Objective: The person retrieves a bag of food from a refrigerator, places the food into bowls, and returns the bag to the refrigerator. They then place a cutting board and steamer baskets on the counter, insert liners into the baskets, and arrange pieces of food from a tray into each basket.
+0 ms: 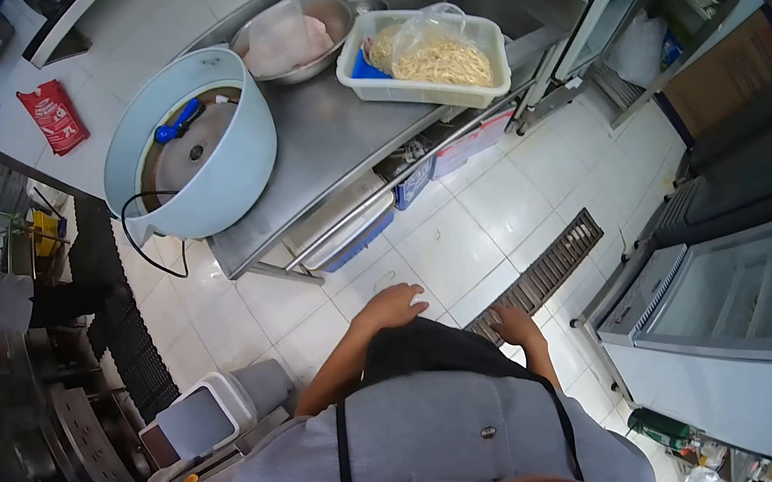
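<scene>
My left hand (393,307) hangs in front of my black apron (425,346) over the tiled floor, fingers loosely apart and holding nothing. On the other side of the apron is my right hand (516,324), also unfilled with loose fingers, above a floor drain grate (552,265). Ahead stands a steel table (332,140), which neither hand touches. On it are a big light-blue tub (242,167) with a blue object (180,120) and a black cord, a steel bowl (336,13) of pale meat with a plastic bag, and a white bin (425,97) of noodle-like strips.
A glass-topped chest freezer (719,362) stands at right, near a cardboard box (733,74). A grey-and-white bin (199,420) is at lower left. Beyond the black floor mat (110,280), another person (4,295) stands at far left. A red bag (53,117) lies beyond the tub.
</scene>
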A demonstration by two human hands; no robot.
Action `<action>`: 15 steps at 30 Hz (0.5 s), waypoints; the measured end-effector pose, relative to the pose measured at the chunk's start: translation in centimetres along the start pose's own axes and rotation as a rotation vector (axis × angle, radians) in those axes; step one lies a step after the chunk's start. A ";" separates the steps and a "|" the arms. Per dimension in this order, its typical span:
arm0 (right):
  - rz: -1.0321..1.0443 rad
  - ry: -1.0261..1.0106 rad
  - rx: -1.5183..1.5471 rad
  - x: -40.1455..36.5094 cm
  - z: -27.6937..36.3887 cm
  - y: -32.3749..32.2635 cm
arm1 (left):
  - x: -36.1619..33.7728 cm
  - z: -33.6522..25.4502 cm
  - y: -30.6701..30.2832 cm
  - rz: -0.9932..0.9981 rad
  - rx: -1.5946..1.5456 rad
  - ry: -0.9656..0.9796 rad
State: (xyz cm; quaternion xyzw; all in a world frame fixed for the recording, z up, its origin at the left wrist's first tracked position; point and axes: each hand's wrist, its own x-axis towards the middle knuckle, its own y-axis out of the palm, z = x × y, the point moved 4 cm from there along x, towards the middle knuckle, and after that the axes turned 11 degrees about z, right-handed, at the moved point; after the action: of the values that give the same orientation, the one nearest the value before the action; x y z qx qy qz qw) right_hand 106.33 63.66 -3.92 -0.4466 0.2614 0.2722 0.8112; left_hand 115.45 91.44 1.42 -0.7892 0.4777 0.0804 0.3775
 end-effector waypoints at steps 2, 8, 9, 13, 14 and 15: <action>0.034 0.026 -0.074 1.0 0.5 -1.1 | 0.3 0.4 -0.2 0.026 -0.019 -0.008; 0.025 -0.019 -0.136 4.0 0.2 -1.7 | 1.6 2.4 0.4 -0.019 -0.005 0.050; 0.058 -0.024 -0.185 4.9 -0.2 -1.2 | 1.8 2.5 0.5 0.009 -0.011 0.024; 0.136 -0.052 -0.230 6.3 1.2 -1.7 | 2.4 0.2 0.5 0.176 0.051 -0.009; 0.126 -0.051 -0.225 6.6 1.5 -2.0 | 2.7 -0.3 0.8 0.226 0.065 0.006; 0.146 -0.062 -0.202 6.8 1.9 -2.3 | 3.5 0.2 1.8 0.260 0.062 0.047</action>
State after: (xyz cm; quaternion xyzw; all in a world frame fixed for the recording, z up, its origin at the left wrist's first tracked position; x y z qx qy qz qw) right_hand 113.01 65.66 -6.25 -0.4972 0.2394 0.3692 0.7478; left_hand 115.93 88.70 -1.36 -0.7103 0.5868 0.0956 0.3767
